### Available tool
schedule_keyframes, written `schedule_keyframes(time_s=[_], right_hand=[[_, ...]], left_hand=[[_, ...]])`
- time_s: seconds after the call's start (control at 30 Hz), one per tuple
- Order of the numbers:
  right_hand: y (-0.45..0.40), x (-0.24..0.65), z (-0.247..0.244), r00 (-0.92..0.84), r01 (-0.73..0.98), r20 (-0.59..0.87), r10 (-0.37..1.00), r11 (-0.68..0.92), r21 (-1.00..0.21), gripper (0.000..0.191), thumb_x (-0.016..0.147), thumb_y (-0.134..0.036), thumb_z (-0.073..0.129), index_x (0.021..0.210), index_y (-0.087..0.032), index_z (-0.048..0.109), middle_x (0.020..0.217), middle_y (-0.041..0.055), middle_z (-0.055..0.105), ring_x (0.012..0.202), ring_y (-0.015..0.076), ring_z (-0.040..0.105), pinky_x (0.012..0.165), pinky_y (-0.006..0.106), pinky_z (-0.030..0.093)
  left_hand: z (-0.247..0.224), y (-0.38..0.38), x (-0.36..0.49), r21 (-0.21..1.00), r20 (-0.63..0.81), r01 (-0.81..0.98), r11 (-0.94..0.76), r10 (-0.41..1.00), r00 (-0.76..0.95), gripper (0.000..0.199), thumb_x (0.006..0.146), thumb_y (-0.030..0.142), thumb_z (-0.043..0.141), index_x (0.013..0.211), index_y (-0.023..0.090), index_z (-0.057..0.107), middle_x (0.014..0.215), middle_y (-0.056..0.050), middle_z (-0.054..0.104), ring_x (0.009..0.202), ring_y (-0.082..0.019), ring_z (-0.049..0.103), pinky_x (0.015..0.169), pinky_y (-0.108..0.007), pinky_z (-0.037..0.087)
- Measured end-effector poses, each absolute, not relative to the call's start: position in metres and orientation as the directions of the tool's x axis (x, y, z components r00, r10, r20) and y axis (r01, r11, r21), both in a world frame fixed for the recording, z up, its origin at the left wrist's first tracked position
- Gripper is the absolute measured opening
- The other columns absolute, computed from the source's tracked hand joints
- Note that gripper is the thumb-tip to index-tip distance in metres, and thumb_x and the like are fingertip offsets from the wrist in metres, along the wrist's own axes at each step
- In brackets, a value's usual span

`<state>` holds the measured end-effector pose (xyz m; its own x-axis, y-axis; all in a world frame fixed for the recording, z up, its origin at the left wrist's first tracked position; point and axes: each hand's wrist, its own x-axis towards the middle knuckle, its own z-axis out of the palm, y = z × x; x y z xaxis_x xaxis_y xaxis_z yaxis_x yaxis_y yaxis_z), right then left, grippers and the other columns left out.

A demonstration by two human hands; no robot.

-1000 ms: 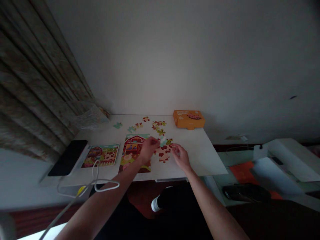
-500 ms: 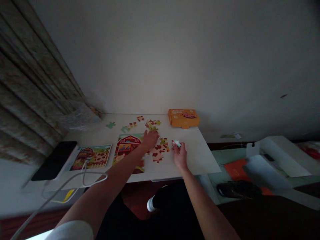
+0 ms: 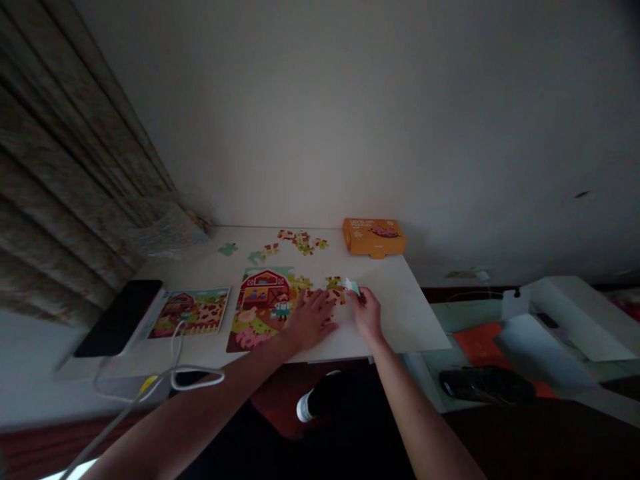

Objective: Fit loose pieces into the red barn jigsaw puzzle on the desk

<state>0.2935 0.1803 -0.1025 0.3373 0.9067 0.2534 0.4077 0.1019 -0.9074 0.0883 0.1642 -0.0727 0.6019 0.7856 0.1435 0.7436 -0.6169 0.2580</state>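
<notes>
My left hand lies palm down with its fingers stretched over brown-spotted puzzle pieces, covering part of them. Left of it is the joined part of a farm jigsaw puzzle, with a red barn, a figure and pink pigs. A yellow-green puzzle piece sits by the puzzle's right edge, just beyond my left fingers. My right hand pinches a pale green and white puzzle piece above the table. Close to that hand lies a green and brown puzzle piece.
Loose pieces are scattered towards the wall, with a mint-green piece farther left. An orange puzzle box stands at the back right. On the left are a picture card, a black phone and a white cable.
My left hand has come back from the far loose pieces onto the spotted ones. A yellow-green piece now shows beside the puzzle. My right hand still holds its piece; the view has shifted slightly.
</notes>
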Motion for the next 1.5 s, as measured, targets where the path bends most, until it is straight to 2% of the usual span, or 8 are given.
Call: schedule_keyframes(time_s=[0.13, 0.4, 0.57, 0.7, 1.0, 1.17, 1.37, 1.5], right_hand=[[0.182, 0.296, -0.104, 0.368, 0.406, 0.263, 0.892, 0.1, -0.908, 0.05, 0.082, -0.069, 0.066, 0.076, -0.02, 0.064, 0.071, 0.0012, 0.063, 0.063, 0.0166, 0.056, 0.063, 0.029, 0.046], [0.179, 0.295, -0.104, 0.367, 0.291, 0.181, 0.913, 0.072, -0.954, 0.046, 0.076, -0.065, 0.073, 0.079, -0.02, 0.066, 0.074, 0.0031, 0.07, 0.066, 0.0182, 0.061, 0.064, 0.03, 0.048], [0.201, 0.297, -0.102, 0.364, 0.175, 0.163, 0.917, 0.105, -0.979, 0.048, 0.071, -0.056, 0.079, 0.101, -0.02, 0.067, 0.082, 0.004, 0.074, 0.072, 0.02, 0.066, 0.067, 0.03, 0.051], [0.243, 0.304, -0.096, 0.186, 0.292, 0.196, 0.963, 0.136, -0.947, 0.042, 0.073, -0.051, 0.076, 0.1, -0.02, 0.072, 0.085, 0.0043, 0.075, 0.073, 0.0195, 0.065, 0.072, 0.032, 0.052], [0.311, 0.308, -0.103, -0.106, 0.395, 0.033, 0.994, 0.073, -0.916, 0.031, 0.07, -0.032, 0.078, 0.098, -0.019, 0.077, 0.077, 0.0014, 0.074, 0.07, 0.0189, 0.066, 0.073, 0.032, 0.054], [0.315, 0.309, -0.112, -0.156, 0.447, 0.063, 0.986, 0.128, -0.885, 0.027, 0.071, -0.029, 0.08, 0.097, -0.021, 0.078, 0.089, 0.0049, 0.077, 0.078, 0.0202, 0.067, 0.079, 0.034, 0.055], [0.308, 0.307, -0.115, -0.132, 0.546, 0.17, 0.977, 0.215, -0.81, 0.025, 0.074, -0.034, 0.08, 0.096, -0.022, 0.077, 0.09, 0.0051, 0.072, 0.075, 0.0193, 0.062, 0.079, 0.036, 0.054], [0.294, 0.303, -0.115, -0.097, 0.606, 0.25, 0.963, 0.256, -0.753, 0.021, 0.081, -0.034, 0.075, 0.098, -0.023, 0.076, 0.102, 0.0085, 0.073, 0.088, 0.0225, 0.065, 0.087, 0.039, 0.054]], left_hand=[[-0.078, 0.132, 0.094, 0.207, 0.151, 0.783, -0.586, 0.81, 0.566, 0.064, 0.103, 0.063, 0.041, 0.153, 0.023, 0.051, 0.165, -0.014, 0.041, 0.154, -0.034, 0.035, 0.125, -0.064, 0.024], [-0.078, 0.126, 0.095, 0.204, 0.186, 0.796, -0.571, 0.82, 0.541, 0.055, 0.107, 0.052, 0.04, 0.151, 0.021, 0.052, 0.162, -0.011, 0.046, 0.152, -0.03, 0.038, 0.125, -0.058, 0.028], [-0.079, 0.126, 0.096, 0.232, 0.185, 0.792, -0.565, 0.825, 0.535, 0.052, 0.106, 0.048, 0.043, 0.149, 0.021, 0.053, 0.161, -0.01, 0.047, 0.152, -0.03, 0.038, 0.125, -0.058, 0.029], [-0.079, 0.126, 0.096, 0.258, 0.181, 0.784, -0.565, 0.825, 0.535, 0.053, 0.105, 0.048, 0.044, 0.149, 0.02, 0.053, 0.161, -0.011, 0.048, 0.151, -0.03, 0.039, 0.126, -0.059, 0.027], [-0.075, 0.125, 0.096, 0.288, 0.177, 0.785, -0.548, 0.836, 0.519, 0.049, 0.105, 0.045, 0.046, 0.146, 0.02, 0.057, 0.159, -0.011, 0.05, 0.151, -0.03, 0.04, 0.126, -0.059, 0.027], [-0.073, 0.125, 0.096, 0.296, 0.183, 0.781, -0.55, 0.835, 0.518, 0.049, 0.104, 0.045, 0.048, 0.146, 0.02, 0.057, 0.159, -0.012, 0.05, 0.151, -0.03, 0.039, 0.126, -0.06, 0.028], [-0.072, 0.125, 0.096, 0.301, 0.176, 0.781, -0.547, 0.837, 0.518, 0.049, 0.104, 0.044, 0.048, 0.145, 0.02, 0.057, 0.158, -0.011, 0.051, 0.15, -0.03, 0.04, 0.127, -0.06, 0.028], [-0.071, 0.125, 0.097, 0.294, 0.17, 0.783, -0.548, 0.836, 0.522, 0.049, 0.104, 0.044, 0.047, 0.145, 0.019, 0.057, 0.158, -0.012, 0.052, 0.15, -0.03, 0.04, 0.127, -0.06, 0.028]])
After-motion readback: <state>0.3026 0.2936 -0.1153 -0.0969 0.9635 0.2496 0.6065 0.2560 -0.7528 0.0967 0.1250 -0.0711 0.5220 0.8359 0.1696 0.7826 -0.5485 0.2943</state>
